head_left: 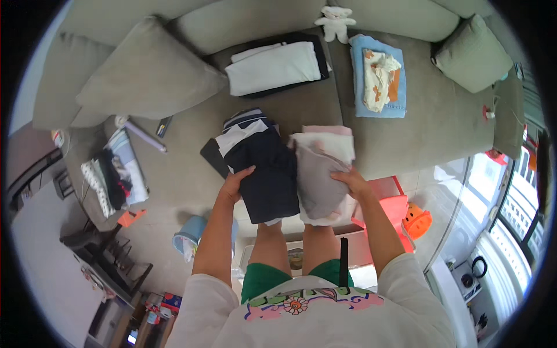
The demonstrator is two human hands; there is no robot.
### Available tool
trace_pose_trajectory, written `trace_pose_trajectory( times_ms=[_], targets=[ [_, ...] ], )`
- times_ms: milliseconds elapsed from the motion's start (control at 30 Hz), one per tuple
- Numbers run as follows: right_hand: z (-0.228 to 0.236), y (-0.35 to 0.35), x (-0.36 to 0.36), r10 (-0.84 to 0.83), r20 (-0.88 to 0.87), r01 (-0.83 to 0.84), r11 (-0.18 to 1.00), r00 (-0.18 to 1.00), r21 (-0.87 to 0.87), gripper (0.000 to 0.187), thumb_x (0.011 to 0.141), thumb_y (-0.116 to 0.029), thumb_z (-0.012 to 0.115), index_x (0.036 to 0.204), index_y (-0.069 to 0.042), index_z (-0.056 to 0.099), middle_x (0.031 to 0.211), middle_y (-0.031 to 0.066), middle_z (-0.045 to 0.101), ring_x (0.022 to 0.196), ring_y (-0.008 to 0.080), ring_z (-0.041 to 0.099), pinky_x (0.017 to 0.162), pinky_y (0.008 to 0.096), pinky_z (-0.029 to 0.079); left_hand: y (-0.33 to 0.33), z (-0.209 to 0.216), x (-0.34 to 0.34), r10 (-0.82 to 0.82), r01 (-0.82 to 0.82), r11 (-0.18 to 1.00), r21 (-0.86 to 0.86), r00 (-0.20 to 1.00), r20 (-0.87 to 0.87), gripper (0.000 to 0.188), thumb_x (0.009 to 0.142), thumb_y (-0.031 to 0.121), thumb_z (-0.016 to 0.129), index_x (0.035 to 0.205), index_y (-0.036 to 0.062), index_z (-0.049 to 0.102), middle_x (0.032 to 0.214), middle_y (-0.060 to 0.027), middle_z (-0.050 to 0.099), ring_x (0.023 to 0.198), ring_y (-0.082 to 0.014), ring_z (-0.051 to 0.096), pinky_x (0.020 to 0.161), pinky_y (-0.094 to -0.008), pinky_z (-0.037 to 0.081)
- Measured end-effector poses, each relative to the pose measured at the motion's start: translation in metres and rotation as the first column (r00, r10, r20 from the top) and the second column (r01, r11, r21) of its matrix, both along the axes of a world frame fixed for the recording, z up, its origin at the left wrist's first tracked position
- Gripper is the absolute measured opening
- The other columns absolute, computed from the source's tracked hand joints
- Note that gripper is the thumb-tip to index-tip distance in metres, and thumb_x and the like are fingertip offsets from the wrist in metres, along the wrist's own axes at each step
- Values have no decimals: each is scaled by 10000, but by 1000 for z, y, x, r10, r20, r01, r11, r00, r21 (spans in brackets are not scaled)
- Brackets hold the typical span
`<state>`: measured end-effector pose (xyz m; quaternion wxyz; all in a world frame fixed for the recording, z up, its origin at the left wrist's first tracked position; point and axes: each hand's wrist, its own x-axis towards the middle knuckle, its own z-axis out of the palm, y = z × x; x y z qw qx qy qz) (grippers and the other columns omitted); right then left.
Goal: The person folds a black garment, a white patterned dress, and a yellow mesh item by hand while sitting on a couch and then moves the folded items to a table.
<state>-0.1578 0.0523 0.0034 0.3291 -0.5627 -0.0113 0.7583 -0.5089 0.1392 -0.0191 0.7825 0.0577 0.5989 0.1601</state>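
My left hand point(232, 184) grips the left edge of a stack of dark navy folded clothes point(266, 177), thumb on top and the other fingers mostly out of sight beneath. White and striped fabric shows at that stack's far end. Beside it, my right hand point(351, 182) clasps the right side of a grey folded garment point(318, 181). This garment lies over white and pink folded clothes point(328, 131). Both piles are at the sofa's front edge, close to my knees. A flat dark object point(213, 156) is partly covered by the navy stack.
On the sofa point(174, 180) are white folded clothes point(272, 68) on black fabric, blue folded clothes point(377, 107) under a patterned garment, a white teddy bear point(335, 24), cushions and a left-hand clothes pile point(122, 174). A blue bin point(190, 232) and a red plastic chair point(394, 209) stand on the floor.
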Motion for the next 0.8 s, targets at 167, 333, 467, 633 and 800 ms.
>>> trace_pose_trajectory(
  times_ms=[167,333,467,633,800],
  targets=[
    [33,-50,81,-19,159,27,999,987,-47,618,768,-133,696,1305,4,422,1132,113,597,1033,227,583,913,361,481,-50,52,-49,287,-280,956,-92,955,76,429,788,265,692,1133,28,595,1039,-118,651,967,-235,631,888,-356,504],
    [55,-59,143,-16,54,15,1000,998,8,639,796,-169,650,1350,-9,375,1251,133,529,1138,253,533,953,395,462,-127,93,-96,628,-630,774,69,777,49,414,860,342,584,1132,31,600,1061,-115,647,988,-237,623,919,-353,487],
    [59,-57,159,53,149,-54,999,987,6,564,829,-207,610,1320,-4,420,1191,134,578,1063,249,591,907,374,498,-205,77,-119,738,-615,606,504,672,-66,509,856,429,567,1183,39,568,1152,-123,616,1022,-265,605,958,-385,464],
    [35,-72,201,193,217,-193,981,957,-22,592,824,-224,631,1332,-10,413,1206,129,573,1094,259,571,938,395,473,-217,203,-84,907,-913,354,204,388,165,524,799,380,624,1185,31,557,1084,-141,637,1016,-282,609,937,-403,483],
    [41,-42,233,286,145,-270,956,947,-117,725,797,-220,670,1403,-40,315,1386,144,425,1275,273,430,1033,400,402,-287,214,-96,959,-933,214,289,257,120,531,778,337,624,1190,11,550,1112,-159,633,996,-294,618,975,-409,456]
  ],
)
